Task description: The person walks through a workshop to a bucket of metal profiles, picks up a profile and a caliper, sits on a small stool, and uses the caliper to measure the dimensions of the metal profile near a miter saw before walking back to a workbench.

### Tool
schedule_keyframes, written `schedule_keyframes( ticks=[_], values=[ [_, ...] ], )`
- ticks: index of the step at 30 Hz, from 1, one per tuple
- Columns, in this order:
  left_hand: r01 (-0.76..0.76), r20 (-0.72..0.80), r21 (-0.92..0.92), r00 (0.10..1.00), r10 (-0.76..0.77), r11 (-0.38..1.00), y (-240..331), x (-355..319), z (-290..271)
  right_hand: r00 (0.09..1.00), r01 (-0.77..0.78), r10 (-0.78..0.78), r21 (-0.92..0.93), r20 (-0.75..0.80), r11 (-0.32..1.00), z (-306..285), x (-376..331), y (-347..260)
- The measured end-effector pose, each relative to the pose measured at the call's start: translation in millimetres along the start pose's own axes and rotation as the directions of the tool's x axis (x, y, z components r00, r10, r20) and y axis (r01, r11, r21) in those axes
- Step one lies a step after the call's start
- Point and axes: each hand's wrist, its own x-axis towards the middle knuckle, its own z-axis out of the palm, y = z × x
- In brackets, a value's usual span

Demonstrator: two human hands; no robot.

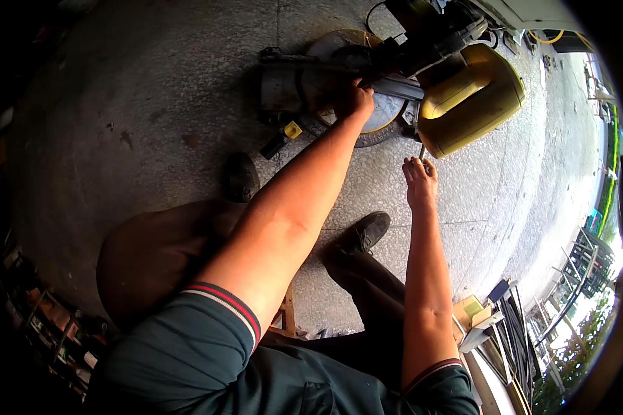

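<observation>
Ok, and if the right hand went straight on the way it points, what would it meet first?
Most likely the thin metal rod right in front of the right hand, then perhaps the yellow saw casing beyond; depth is unclear from this single view.

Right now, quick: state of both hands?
Left hand: at the miter saw, fingertips shadowed; grip can't be told.
Right hand: partly curled at the end of a thin metal rod; firm hold can't be told.
</observation>
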Motion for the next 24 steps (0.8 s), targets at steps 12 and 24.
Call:
schedule_keyframes(
  ticks=[12, 24],
  values=[
    [-0.08, -0.066, -0.093, 0.995, 0.074, 0.992, -6, -1, 10, 0.996, 0.078, -0.074, -0.077, 0.058, 0.994, -7, 0, 4],
    [-0.157, -0.019, -0.157, 0.988, 0.156, 0.975, -21, 14, 15, 0.871, 0.253, -0.451, -0.612, -0.193, 0.749, -1, 12, 26]
  ],
)
